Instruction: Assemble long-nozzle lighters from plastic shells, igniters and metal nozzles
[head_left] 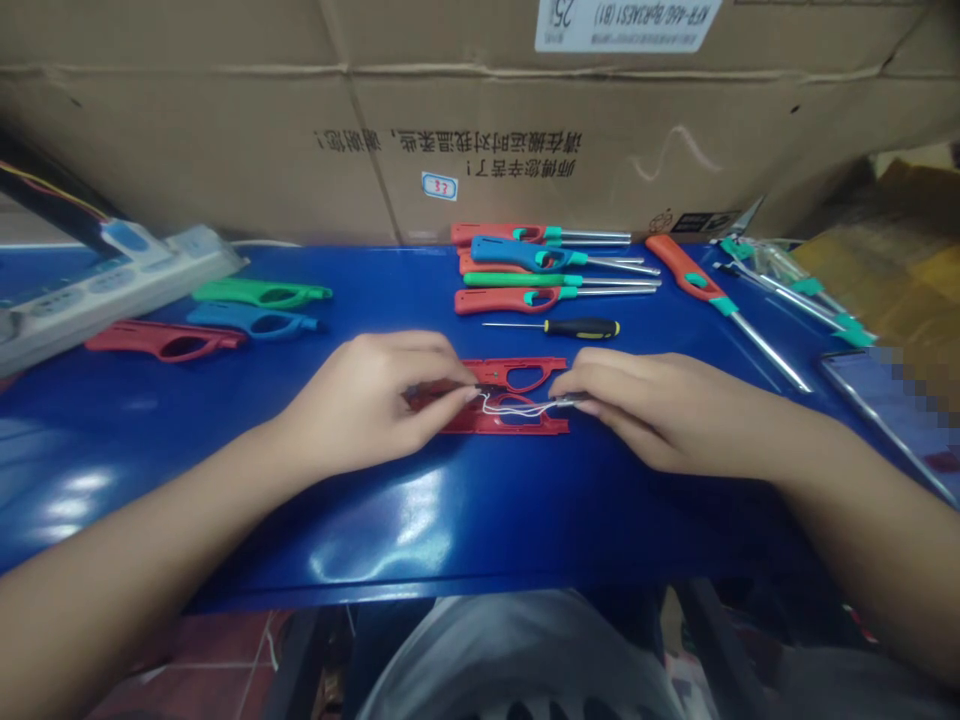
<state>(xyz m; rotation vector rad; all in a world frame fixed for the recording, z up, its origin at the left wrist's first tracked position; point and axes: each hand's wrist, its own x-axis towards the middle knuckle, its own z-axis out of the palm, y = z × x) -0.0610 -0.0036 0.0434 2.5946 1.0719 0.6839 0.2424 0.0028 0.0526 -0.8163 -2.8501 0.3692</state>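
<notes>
My left hand (pixel 390 395) is closed in a pinch on a small black part (pixel 491 389) with thin white wires (pixel 517 411) coming out of it. At the other end of the wires, my right hand (pixel 652 405) pinches a small dark, partly shiny piece (pixel 566 401). Both hands hold these over two red lighter shell halves on the table. The upper shell half (pixel 551 364) and the lower shell half (pixel 551 427) lie open, one above the other. My left fingers cover their left ends.
A yellow-black screwdriver (pixel 581 328) lies beyond the hands. Several assembled lighters (pixel 510 299) are stacked behind it, with an orange one (pixel 686 270) to the right. Coloured shells (pixel 255 320) and a power strip (pixel 120 290) are at left. A phone (pixel 885 400) lies right; a cardboard box (pixel 247 150) stands behind.
</notes>
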